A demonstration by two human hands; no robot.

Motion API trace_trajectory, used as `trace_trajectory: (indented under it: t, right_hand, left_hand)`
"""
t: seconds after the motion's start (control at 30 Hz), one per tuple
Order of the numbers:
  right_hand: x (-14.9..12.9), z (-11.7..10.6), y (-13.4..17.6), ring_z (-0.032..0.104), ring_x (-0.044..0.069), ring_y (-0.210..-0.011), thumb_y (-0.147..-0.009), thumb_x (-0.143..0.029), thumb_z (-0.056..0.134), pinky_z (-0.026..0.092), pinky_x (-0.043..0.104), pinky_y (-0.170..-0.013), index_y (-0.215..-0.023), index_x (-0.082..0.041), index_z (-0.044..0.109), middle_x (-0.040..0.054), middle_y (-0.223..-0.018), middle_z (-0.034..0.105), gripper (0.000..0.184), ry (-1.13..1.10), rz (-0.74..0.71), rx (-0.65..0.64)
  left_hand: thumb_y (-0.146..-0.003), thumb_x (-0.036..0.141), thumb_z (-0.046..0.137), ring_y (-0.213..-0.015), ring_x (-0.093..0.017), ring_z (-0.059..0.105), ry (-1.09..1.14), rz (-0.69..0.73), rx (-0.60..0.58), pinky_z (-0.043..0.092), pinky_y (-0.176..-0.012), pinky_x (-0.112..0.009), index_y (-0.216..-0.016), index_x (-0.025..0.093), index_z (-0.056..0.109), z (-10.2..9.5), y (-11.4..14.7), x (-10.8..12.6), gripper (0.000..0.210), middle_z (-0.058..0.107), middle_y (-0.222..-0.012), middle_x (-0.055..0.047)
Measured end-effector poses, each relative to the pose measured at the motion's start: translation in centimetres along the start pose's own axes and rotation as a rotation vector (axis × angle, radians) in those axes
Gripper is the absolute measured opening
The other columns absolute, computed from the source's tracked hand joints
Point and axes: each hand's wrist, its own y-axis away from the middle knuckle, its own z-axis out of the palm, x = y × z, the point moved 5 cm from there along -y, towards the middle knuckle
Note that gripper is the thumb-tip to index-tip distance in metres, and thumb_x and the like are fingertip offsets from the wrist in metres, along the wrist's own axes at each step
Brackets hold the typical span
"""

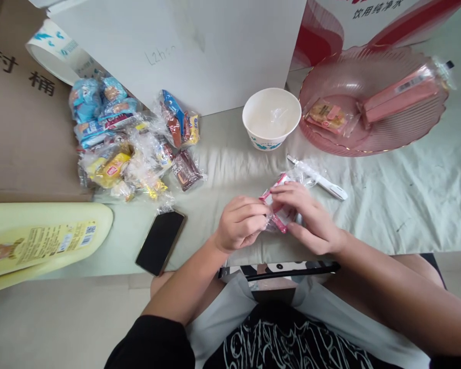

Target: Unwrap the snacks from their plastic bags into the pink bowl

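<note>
Low in the middle of the cloth lies a small red-and-white package [280,221] in clear wrapping, partly hidden by my fingers. My left hand [246,221] is closed, its fingertips pinching the wrapping at the package's left side. Over the package's right side, my right hand [311,215] rests with fingers stretched and spread, thumb at its lower edge. Just beyond my right hand is a white utility knife [322,183], its blade end pointing up and left. A white paper bowl [271,120] stands behind, with a piece of clear plastic inside.
Wrapped snacks [115,159] are heaped at the left, near a black phone [161,241]. A pink ribbed bowl [399,138] at the right holds a pink packet and a wrapped biscuit. White boxes [215,51] stand behind; a yellow bottle [42,241] lies at the left edge.
</note>
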Motion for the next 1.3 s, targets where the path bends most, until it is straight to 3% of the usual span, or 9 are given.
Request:
trace_trajectory:
  t: [0.13,0.37,0.5,0.63,0.7,0.93,1.17,1.27,1.3]
  right_hand:
    - [0.0,0.0,-0.3,0.064,0.021,-0.095,-0.09,-0.009,0.052,0.051,0.039,-0.085,-0.134,-0.029,0.059,0.0035,-0.095,0.065,0.048,0.122,0.05,0.034]
    - [-0.3,-1.1,-0.1,0.06,0.016,-0.079,-0.09,-0.012,0.063,0.048,0.034,-0.073,-0.099,-0.026,0.066,-0.0003,-0.083,0.062,0.017,0.226,0.028,0.121]
    - [-0.6,-1.9,0.1,0.064,0.019,-0.084,-0.088,-0.009,0.061,0.048,0.037,-0.076,-0.102,-0.028,0.064,-0.0003,-0.086,0.067,0.023,0.285,0.004,0.192]
    - [-0.4,-0.8,0.1,0.066,0.022,-0.108,-0.093,-0.013,0.056,0.05,0.04,-0.09,-0.119,-0.027,0.064,0.004,-0.114,0.072,0.031,0.231,0.005,0.074]
    - [-0.3,-0.2,0.1,0.064,0.022,-0.116,-0.095,-0.016,0.055,0.05,0.04,-0.095,-0.12,-0.026,0.063,0.0044,-0.117,0.073,0.028,0.184,0.004,0.021]
    - [-0.2,0.0,-0.2,0.073,0.018,-0.097,-0.095,-0.012,0.059,0.052,0.035,-0.083,-0.098,-0.025,0.062,0.0005,-0.097,0.079,0.013,0.173,0.0,0.071]
    - [-0.8,-1.0,-0.1,0.07,0.016,-0.079,-0.09,-0.012,0.063,0.051,0.033,-0.071,-0.094,-0.027,0.06,-0.0023,-0.088,0.077,0.016,0.293,-0.052,0.143]
    - [-1.4,-1.6,-0.1,0.069,0.017,-0.08,-0.086,-0.011,0.064,0.051,0.035,-0.07,-0.091,-0.028,0.057,-0.0018,-0.089,0.077,0.019,0.366,-0.084,0.226]
    - [-1.5,-1.8,-0.1,0.07,0.018,-0.083,-0.085,-0.011,0.065,0.051,0.036,-0.072,-0.09,-0.028,0.056,-0.0012,-0.091,0.077,0.02,0.385,-0.092,0.255]
  left_hand:
    - [-0.102,0.024,0.046,-0.089,-0.016,0.069,0.025,0.018,-0.015,0.056,-0.076,-0.03,-0.092,0.024,0.052,0.4,-0.1,0.4,0.011,0.076,-0.086,-0.004]
    - [-0.1,0.024,0.049,-0.076,-0.017,0.066,0.02,-0.014,-0.027,0.054,-0.068,-0.03,-0.093,0.023,0.052,0.9,-0.6,1.1,0.007,0.072,-0.081,-0.005]
    - [-0.099,0.023,0.048,-0.074,-0.017,0.066,-0.022,-0.029,-0.013,0.055,-0.067,-0.031,-0.092,0.023,0.054,0.8,-0.5,1.1,0.01,0.072,-0.079,-0.004]
    - [-0.098,0.023,0.046,-0.089,-0.019,0.072,0.004,-0.012,-0.001,0.058,-0.072,-0.033,-0.092,0.023,0.055,0.7,-0.3,1.3,0.011,0.075,-0.084,-0.005]
    - [-0.096,0.022,0.046,-0.088,-0.02,0.071,0.011,-0.004,-0.009,0.058,-0.072,-0.034,-0.092,0.023,0.056,0.7,-0.2,1.5,0.01,0.076,-0.083,-0.005]
    - [-0.087,0.016,0.05,-0.084,-0.021,0.071,-0.037,-0.007,0.031,0.059,-0.068,-0.033,-0.088,0.022,0.056,0.5,-0.4,2.1,0.008,0.076,-0.083,-0.006]
    - [-0.092,0.021,0.045,-0.074,-0.018,0.068,-0.044,-0.039,0.033,0.056,-0.062,-0.032,-0.089,0.023,0.055,0.3,-0.4,2.1,0.01,0.075,-0.083,-0.004]
    - [-0.095,0.032,0.05,-0.075,-0.018,0.068,0.018,-0.094,0.038,0.058,-0.064,-0.033,-0.103,0.023,0.056,0.6,-0.1,1.8,0.013,0.072,-0.083,-0.004]
    - [-0.094,0.04,0.055,-0.079,-0.019,0.069,0.051,-0.118,0.05,0.059,-0.067,-0.035,-0.112,0.022,0.055,0.9,0.1,1.6,0.025,0.072,-0.087,-0.005]
